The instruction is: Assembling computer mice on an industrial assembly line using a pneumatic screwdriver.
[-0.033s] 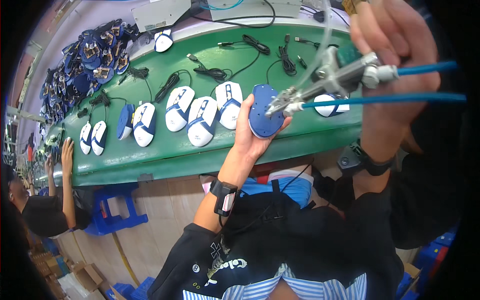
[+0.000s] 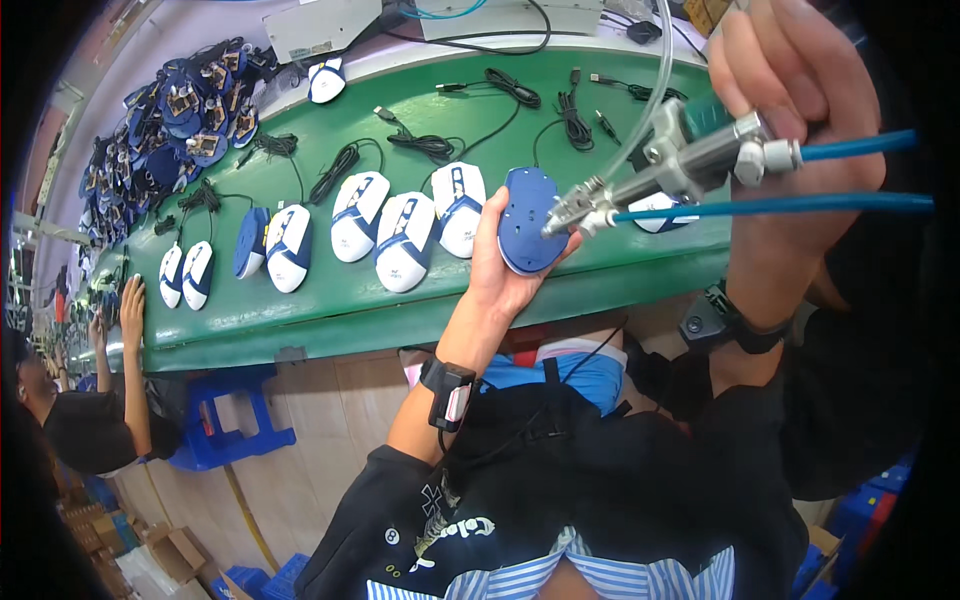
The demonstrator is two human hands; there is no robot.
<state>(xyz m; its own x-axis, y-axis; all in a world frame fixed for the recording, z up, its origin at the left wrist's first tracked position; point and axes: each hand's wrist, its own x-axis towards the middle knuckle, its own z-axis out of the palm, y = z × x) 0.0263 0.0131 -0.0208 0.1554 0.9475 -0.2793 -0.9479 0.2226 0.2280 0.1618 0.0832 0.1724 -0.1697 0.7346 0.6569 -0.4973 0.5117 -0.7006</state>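
My left hand (image 2: pixel 498 285) is closed around an upturned computer mouse (image 2: pixel 528 212), its blue underside with small holes facing up. My right hand (image 2: pixel 800 80) grips a metal screwdriver (image 2: pixel 665 178) with blue air hoses and a clear tube. The tool's nose meets the lower right part of the mouse's underside; the contact spot is partly hidden. To the left stand several white-and-blue mice (image 2: pixel 404 245), and one more mouse (image 2: pixel 252 243) shows its blue underside. Behind the screwdriver another white mouse (image 2: pixel 655 205) is partly covered.
A heap of blue mouse parts with circuit boards (image 2: pixel 180 115) lies at the far left of the green table (image 2: pixel 330 325). Coiled black cables (image 2: pixel 430 148) run along its back. A co-worker's hand (image 2: pixel 132 310) rests at the left end, near a blue stool (image 2: pixel 245 420).
The screwdriver's nose has shifted slightly right and down across the mouse's underside, and my right hand has moved a little right. My left hand and the mouse stay put.
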